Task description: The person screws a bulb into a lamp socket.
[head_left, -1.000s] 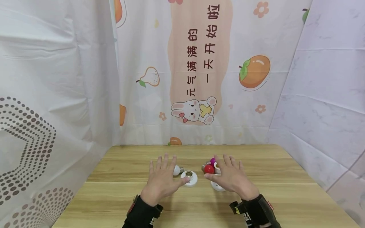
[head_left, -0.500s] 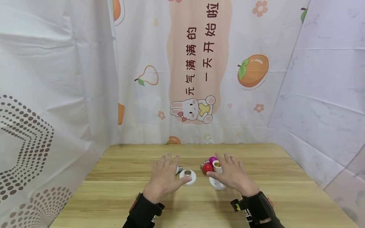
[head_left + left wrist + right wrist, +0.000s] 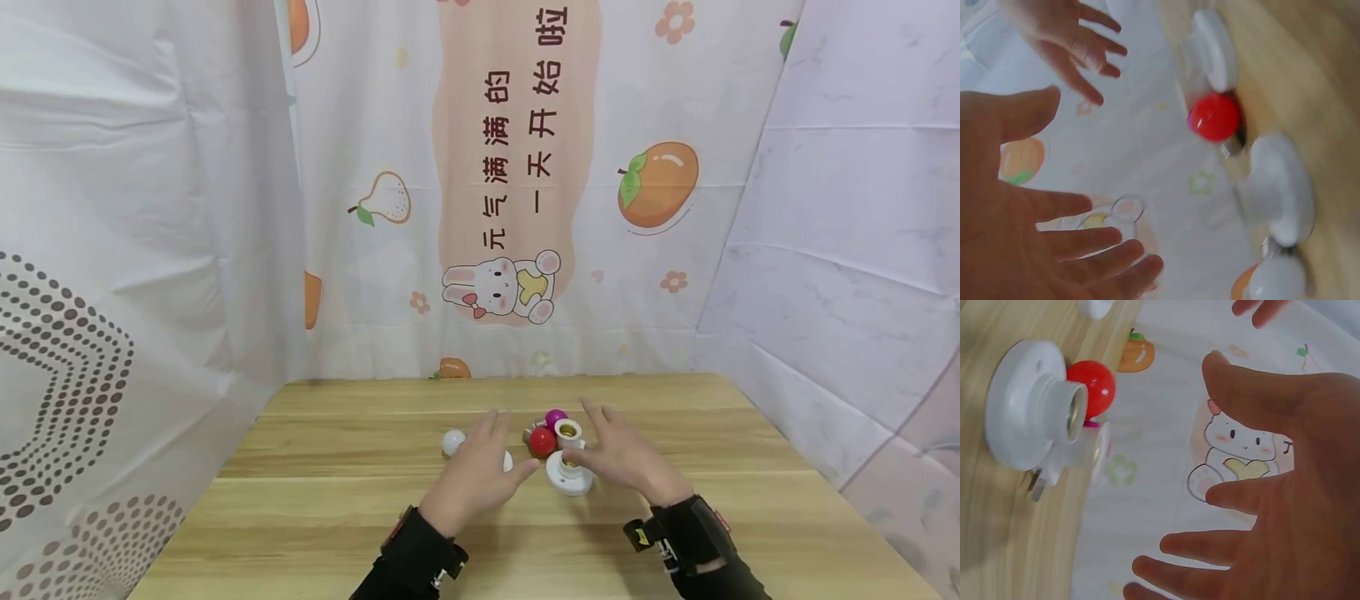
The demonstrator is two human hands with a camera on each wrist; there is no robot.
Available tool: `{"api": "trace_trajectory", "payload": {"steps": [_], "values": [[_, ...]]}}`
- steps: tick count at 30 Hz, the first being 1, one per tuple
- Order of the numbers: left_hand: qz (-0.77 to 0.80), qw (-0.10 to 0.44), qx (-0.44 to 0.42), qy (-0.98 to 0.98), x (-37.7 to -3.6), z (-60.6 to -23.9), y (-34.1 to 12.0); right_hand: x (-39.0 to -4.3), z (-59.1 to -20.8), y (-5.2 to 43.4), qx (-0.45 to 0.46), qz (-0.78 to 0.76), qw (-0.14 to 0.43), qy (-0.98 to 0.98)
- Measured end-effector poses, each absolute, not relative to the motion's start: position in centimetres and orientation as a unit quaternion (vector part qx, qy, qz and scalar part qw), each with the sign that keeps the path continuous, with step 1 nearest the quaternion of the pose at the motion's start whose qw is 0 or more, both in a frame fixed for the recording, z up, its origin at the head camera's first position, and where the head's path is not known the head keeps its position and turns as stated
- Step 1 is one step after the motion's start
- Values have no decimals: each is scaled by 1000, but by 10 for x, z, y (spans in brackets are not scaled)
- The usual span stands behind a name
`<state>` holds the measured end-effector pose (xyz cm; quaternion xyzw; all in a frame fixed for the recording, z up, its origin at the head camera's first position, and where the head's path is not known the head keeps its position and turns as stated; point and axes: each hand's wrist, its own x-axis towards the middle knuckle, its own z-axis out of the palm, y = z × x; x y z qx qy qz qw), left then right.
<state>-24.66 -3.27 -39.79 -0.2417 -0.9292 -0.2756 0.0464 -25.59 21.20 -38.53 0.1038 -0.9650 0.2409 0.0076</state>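
My left hand [image 3: 480, 471] hovers over the table with its fingers spread, holding nothing. It partly covers a round white lamp holder [image 3: 1282, 187]; a white bulb [image 3: 453, 442] lies just left of it. My right hand [image 3: 622, 454], fingers also straight and apart, is above and to the right of a second white lamp holder [image 3: 568, 482]. Behind that holder stands a smaller white socket [image 3: 567, 431], metal prongs [image 3: 1038, 487] showing near it in the right wrist view. A red bulb [image 3: 542, 442] and a purple bulb [image 3: 556, 418] lie beside this socket.
All these things stand on a wood-grain table [image 3: 337, 517]. A white printed curtain [image 3: 375, 275] hangs along its back edge, with pale sheets [image 3: 840, 250] at the sides. Both wrists wear black straps [image 3: 416, 554] with cameras.
My left hand has moved right, now over the left lamp holder, uncovering the white bulb. My right hand has shifted slightly right, leaving more of the right holder and socket visible.
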Motion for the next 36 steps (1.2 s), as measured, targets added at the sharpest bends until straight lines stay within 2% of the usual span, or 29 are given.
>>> {"api": "trace_trajectory", "payload": {"steps": [4,15,24,30,36], "values": [[-313,48,-250,-915,-252,-408,-18,-258,-390,218,100,242,5,-965],[-430,9,-236,-871,-261,-425,11,-269,-410,231,112,266,3,-958],[-407,17,-235,-882,-268,-435,25,-272,-425,229,116,259,-13,-959],[-407,1,-236,-882,-275,-443,30,-275,-432,226,128,256,-10,-958],[-414,-10,-228,-881,-280,-449,34,-276,-436,224,123,281,-40,-951]]}}
